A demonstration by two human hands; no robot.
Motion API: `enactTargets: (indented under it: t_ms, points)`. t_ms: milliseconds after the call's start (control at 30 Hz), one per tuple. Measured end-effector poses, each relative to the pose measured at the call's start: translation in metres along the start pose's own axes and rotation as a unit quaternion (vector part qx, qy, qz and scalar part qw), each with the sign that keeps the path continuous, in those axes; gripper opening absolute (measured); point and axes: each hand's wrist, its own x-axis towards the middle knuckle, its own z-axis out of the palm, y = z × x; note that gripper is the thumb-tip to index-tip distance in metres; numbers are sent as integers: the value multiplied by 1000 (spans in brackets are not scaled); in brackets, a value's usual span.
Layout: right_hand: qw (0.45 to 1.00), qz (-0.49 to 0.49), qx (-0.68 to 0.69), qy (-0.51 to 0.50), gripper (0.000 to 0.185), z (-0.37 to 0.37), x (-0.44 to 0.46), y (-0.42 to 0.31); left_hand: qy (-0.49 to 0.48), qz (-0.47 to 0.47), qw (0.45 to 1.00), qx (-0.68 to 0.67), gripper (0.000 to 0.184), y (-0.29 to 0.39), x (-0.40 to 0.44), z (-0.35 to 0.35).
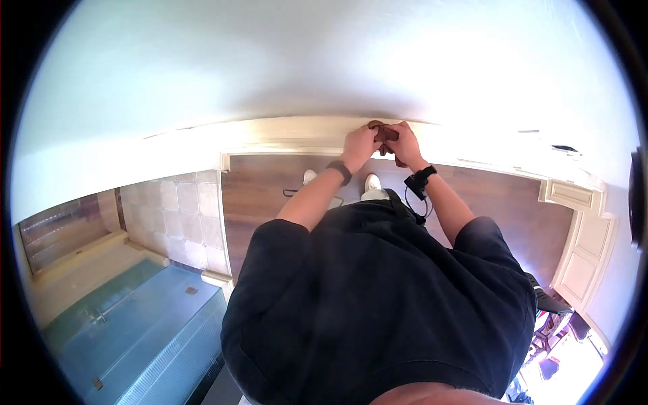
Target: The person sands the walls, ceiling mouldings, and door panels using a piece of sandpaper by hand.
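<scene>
In the head view, both hands meet in front of me over a pale ledge along the wall. Between them is a small, bunched brown thing (387, 134), soft-looking, perhaps cloth or leather; I cannot make out its exact kind. My left hand (360, 146) closes on its left side, thumb and fingers pinched in. On the other side my right hand (406, 144) grips it too, and a brown end hangs below that palm. Fingers partly hide the thing. A dark band circles my left wrist, and a black device with a cable is strapped to the right one.
The pale ledge (290, 135) runs across in front of me above a wood floor (263, 202). A cream cabinet (580, 250) stands at the right. To the left are floor tiles (179, 209) and a bluish glass panel (148, 324). A black object (565, 148) lies at far right.
</scene>
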Motion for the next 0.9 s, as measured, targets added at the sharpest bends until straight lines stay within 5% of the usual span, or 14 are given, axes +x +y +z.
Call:
enactTargets:
  t_ms: [133,267,433,567,700,800,900]
  points:
    - [998,-54,-24,19,39,49,13,-19,-6,-10,998,-58,22,-34,-18,-43]
    - [994,-79,-61,-42,41,92,16,-86,-14,16,999,30,24,-93,-40,-104]
    - [984,-175,-19,-35,55,115,6,-190,61,25,997,37,47,-100,-80,-216]
    - [948,-297,64,94,60,92,7,-255,141,102,981,86,47,-46,-73,-306]
    - [873,-380,17,303,65,46,-9,-302,345,299,888,63,48,9,-44,-333]
    - [802,-389,-13,454,57,30,-15,-305,361,368,857,23,50,47,-24,-333]
    - [805,-342,-19,485,55,26,-8,-287,309,357,881,17,49,57,-11,-313]
